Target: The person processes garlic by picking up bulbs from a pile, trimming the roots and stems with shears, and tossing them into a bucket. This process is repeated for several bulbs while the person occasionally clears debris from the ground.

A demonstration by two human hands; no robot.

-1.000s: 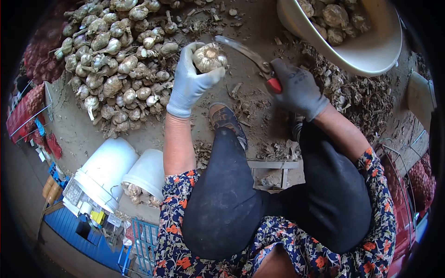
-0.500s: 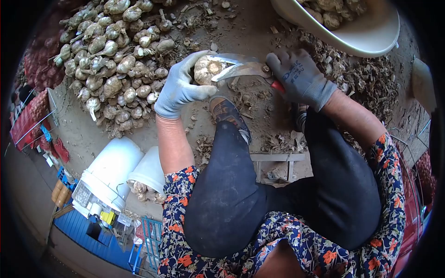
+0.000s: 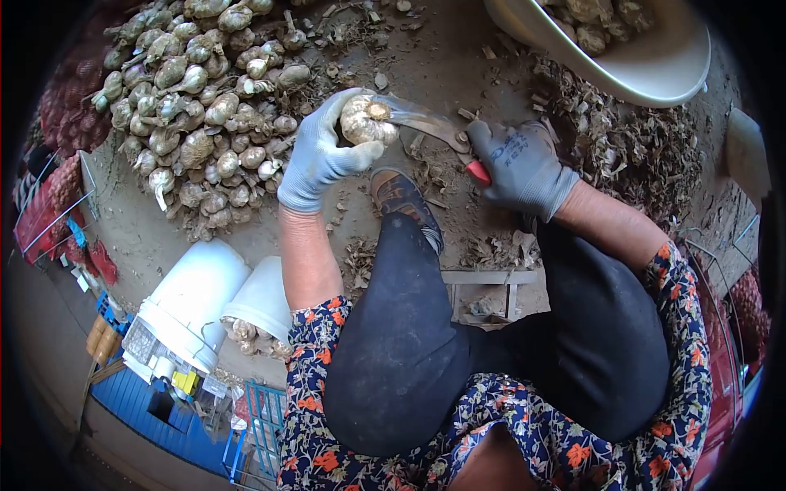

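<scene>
A: Where is the garlic bulb [image 3: 360,131] just now?

B: Held up in the gloved left hand [image 3: 315,159], over the floor [image 3: 450,57] and above the shoe [image 3: 401,200] in view, with the heap of garlic [image 3: 205,114] off to its left; its pale round end [image 3: 378,110] faces the viewer

A: How does that grip look?

B: The fingers [image 3: 337,104] curl round the far side and the thumb [image 3: 363,155] lies along the near one, so the bulb is clasped, though how hard it is squeezed I can't tell

A: And the right hand [image 3: 520,166]?

B: It is closed on the red handle [image 3: 478,173] of the cutting tool [image 3: 438,131]. The blades [image 3: 413,116] look almost together and reach to the pale round end; whether they bite into it or only lie over it, I can't tell

A: What makes this step go well, in your judgement?

B: A steady bulb, first of all. Its pale round end should sit square to the blades, so that they meet that part and spare the rest

A: Any risk to the thumb?

B: Some, I'd say: its tip is near the blades. Better to tuck it lower and close the tool with an even squeeze, no twist toward the left hand
</scene>
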